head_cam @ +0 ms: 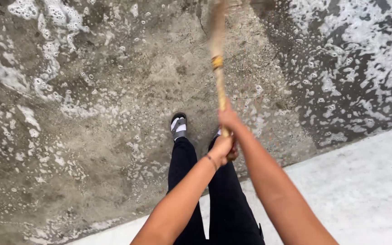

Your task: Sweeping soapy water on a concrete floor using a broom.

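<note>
Wooden and pale, the long thin broom handle with a yellow band [219,77] runs forward from the body over the wet grey concrete floor [114,113]; the left hand [223,149] is closed around its near end and the right hand [228,117] grips just ahead, which gives leverage. White soap foam [355,59] lies around; a foot in a grey-and-white sandal [178,126] stands just beside the handle, and a dry pale ledge [364,190] borders on the right.

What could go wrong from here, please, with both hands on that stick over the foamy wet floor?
Slipping seems the main risk: the concrete floor is wet and patched with foam, and the foot wears an open sandal. The grip might also slide: the left hand and right hand sit close together at the near end of the stick, which is blurred as if mid-swing. Foam could splash onto the black trousers.
</note>
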